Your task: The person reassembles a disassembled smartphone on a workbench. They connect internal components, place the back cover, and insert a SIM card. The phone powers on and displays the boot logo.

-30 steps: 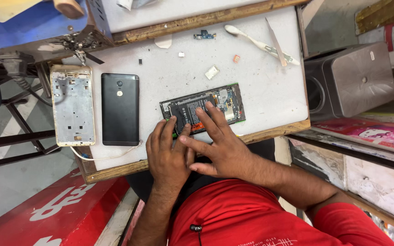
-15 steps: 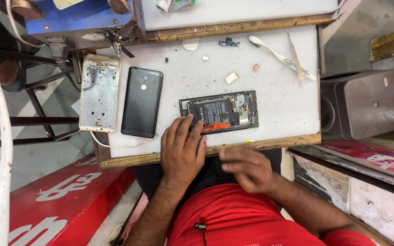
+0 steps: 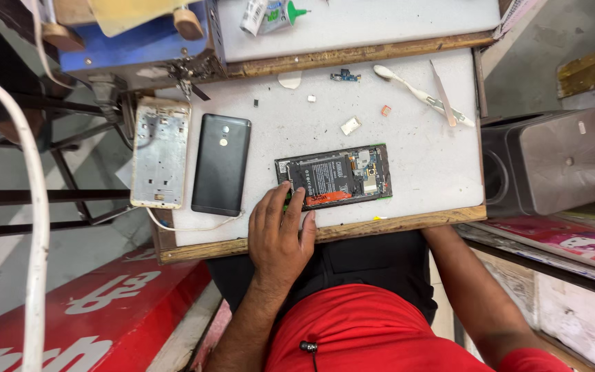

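Note:
An opened phone (image 3: pixel 335 176) with its battery and circuit board exposed lies near the front edge of the white work board (image 3: pixel 421 151). My left hand (image 3: pixel 280 231) rests flat on the board with its fingertips touching the near left corner of the opened phone; it holds nothing. My right hand is hidden below the board's front edge; only the forearm (image 3: pixel 470 289) shows, running down under the table.
A black phone back cover (image 3: pixel 221 164) and a silver phone frame (image 3: pixel 160 152) lie at the left. White tweezers (image 3: pixel 414 93), a thin pry tool (image 3: pixel 443 93), a small blue circuit part (image 3: pixel 345 76) and little scraps lie at the back. A grey box (image 3: pixel 552 162) stands to the right.
My right hand left the opened phone, drew back toward my body and dropped out of sight under the table edge. My left hand stayed beside the phone.

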